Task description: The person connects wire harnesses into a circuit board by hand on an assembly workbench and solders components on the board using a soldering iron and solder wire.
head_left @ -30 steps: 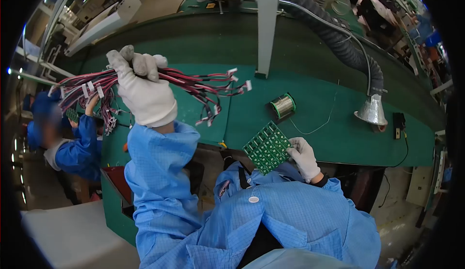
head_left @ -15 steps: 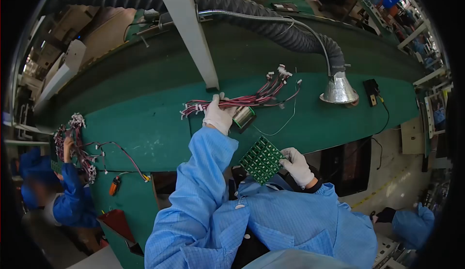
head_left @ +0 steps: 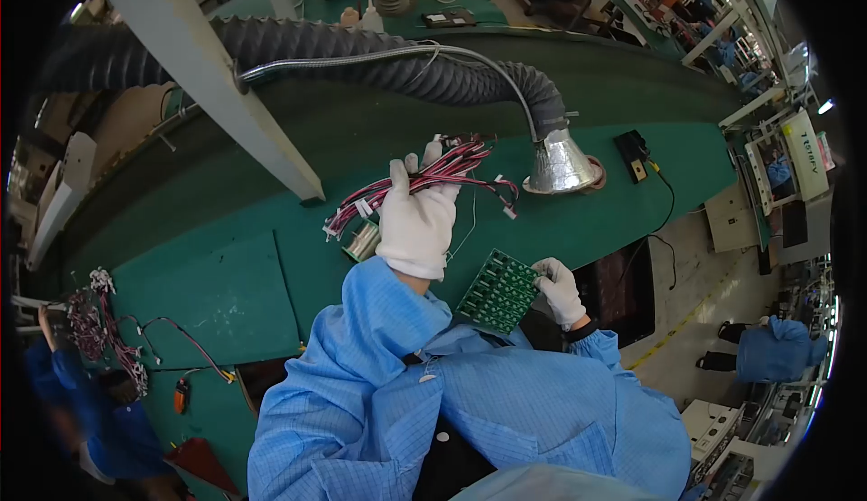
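Observation:
My left hand, in a white glove, is closed around a bundle of red, black and white wires with small white connectors. The bundle is held up above the green bench mat. Beside that wrist, on its left, lies a spool of solder wire, partly covered by the hand and wires. A thin strand of solder curves over the mat to the right. My right hand, gloved too, pinches the right edge of a green circuit board panel with rows of small components, tilted in front of my body.
A fume extraction hose ends in a foil-covered hood over the bench. A grey post stands at its left. A black device with a cable lies right. More wire harnesses and a co-worker are far left.
My left hand has raised the wire bundle from the mat, and the bundle has bunched together. The view has shifted. My right hand still holds the circuit board panel.

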A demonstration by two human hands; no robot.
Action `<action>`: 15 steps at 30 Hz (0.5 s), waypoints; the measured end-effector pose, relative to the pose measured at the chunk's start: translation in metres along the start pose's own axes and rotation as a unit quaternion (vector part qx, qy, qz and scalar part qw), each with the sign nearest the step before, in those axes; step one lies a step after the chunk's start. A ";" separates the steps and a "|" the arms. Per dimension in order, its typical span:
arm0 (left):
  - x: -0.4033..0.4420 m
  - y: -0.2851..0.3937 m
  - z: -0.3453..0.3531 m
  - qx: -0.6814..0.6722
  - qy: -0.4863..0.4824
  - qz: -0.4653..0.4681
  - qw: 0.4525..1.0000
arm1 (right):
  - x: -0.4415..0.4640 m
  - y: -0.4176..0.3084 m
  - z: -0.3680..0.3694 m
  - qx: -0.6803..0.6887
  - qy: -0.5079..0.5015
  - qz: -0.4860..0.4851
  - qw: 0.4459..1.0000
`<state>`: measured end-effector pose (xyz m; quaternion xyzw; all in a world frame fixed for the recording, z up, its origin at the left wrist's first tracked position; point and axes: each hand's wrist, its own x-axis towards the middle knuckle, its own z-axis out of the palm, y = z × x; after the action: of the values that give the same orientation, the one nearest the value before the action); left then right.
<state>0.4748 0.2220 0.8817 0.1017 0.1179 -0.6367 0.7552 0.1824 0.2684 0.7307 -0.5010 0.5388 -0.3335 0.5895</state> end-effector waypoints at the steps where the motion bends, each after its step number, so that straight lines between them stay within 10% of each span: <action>1: 0.006 -0.008 -0.004 0.006 -0.069 0.016 0.997 | 0.010 0.004 -0.018 -0.004 -0.002 -0.002 1.000; 6: 0.059 -0.024 -0.063 0.140 -0.122 0.150 0.971 | 0.077 0.012 -0.092 -0.093 -0.070 0.018 0.993; 9: 0.085 -0.022 -0.150 0.254 0.142 0.165 0.942 | 0.118 0.008 -0.116 -0.114 -0.113 0.026 0.987; 15: 0.094 -0.064 -0.146 0.220 0.138 0.175 0.950 | 0.140 0.003 -0.120 -0.175 -0.161 0.027 0.971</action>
<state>0.4203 0.1675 0.7132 0.3714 0.0582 -0.4843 0.7900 0.0930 0.1112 0.6959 -0.6291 0.4999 -0.1325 0.5803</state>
